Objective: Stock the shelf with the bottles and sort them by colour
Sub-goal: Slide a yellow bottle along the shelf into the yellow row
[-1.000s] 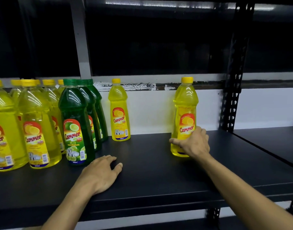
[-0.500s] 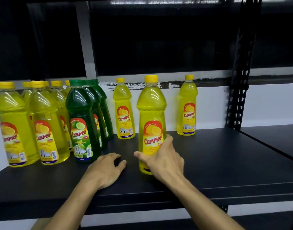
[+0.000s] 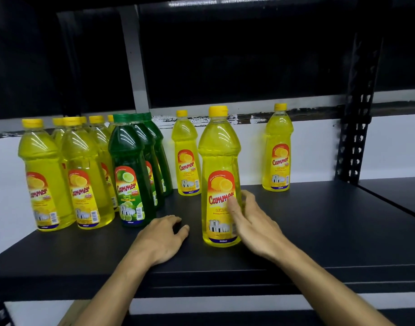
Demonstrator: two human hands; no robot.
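Lemon bottle: standing upright on the shelf, cap pointing up, label facing out.
Right hand: fingers curling round it.
Left hand: fingers resting loosely on shelf, holding nothing.

Left hand lies palm-down, fingers loosely bent; right hand reaches forward, fingers curled in a grip.

Black shelf: yellow bottles left, green bottles beside, three yellows apart right; left hand resting.
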